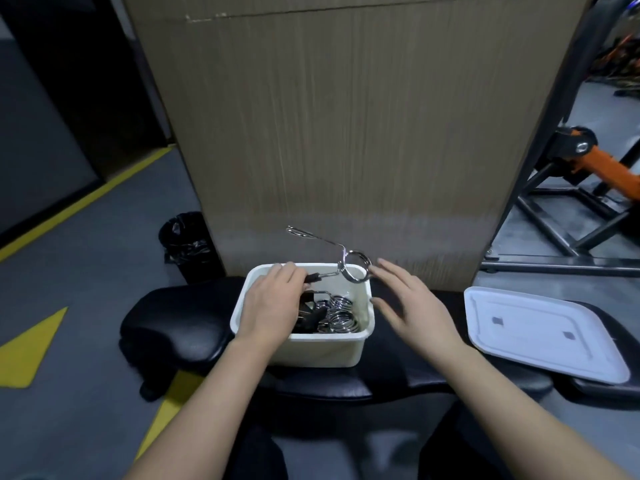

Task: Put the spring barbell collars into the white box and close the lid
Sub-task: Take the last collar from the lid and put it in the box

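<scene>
The white box (325, 349) stands open on a black padded bench (180, 327). Several chrome spring collars (341, 315) with black grips lie inside it. My left hand (273, 303) reaches over the box's left side and grips the black handle of one spring collar (353, 266), whose ring rests over the far rim with its other handle sticking up to the left. My right hand (412, 306) hovers just right of the box, fingers spread, holding nothing. The white lid (540, 332) lies flat on the bench to the right.
A tall cardboard panel (346, 133) stands directly behind the bench. A black bin (188, 245) with a liner sits on the grey floor at the left. Black and orange gym equipment (585, 174) stands at the right. Yellow markings cross the floor on the left.
</scene>
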Tool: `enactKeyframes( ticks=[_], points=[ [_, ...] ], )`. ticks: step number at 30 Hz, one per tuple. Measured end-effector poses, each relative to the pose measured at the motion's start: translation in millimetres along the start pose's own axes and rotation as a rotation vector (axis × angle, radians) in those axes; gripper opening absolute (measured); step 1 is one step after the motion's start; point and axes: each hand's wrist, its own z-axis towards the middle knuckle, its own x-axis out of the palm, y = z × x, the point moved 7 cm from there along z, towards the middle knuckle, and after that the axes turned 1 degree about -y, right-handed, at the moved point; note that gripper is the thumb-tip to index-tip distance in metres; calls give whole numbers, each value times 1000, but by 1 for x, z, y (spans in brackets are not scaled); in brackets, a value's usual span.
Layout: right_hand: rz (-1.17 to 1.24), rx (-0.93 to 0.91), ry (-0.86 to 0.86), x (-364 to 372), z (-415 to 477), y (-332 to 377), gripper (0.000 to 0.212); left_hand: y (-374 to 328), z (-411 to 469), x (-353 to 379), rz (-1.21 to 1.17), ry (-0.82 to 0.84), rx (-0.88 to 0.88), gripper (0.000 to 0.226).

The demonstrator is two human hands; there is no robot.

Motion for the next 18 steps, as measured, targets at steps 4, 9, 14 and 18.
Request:
enactKeyframes(
  ticks=[4,9,14,18],
  points=[
    [151,174,326,54,-5,-10,76,26,-6,4,47,32,-92,13],
    [240,172,382,94,-25,-23,78,34,-21,26,73,182,-16,17],
    [459,176,311,95,-34,-29,86,23,-29,69,0,452,-59,10],
    [459,179,301,100,-33,-32,88,27,-21,97,-155,686,-252,17]
  ],
)
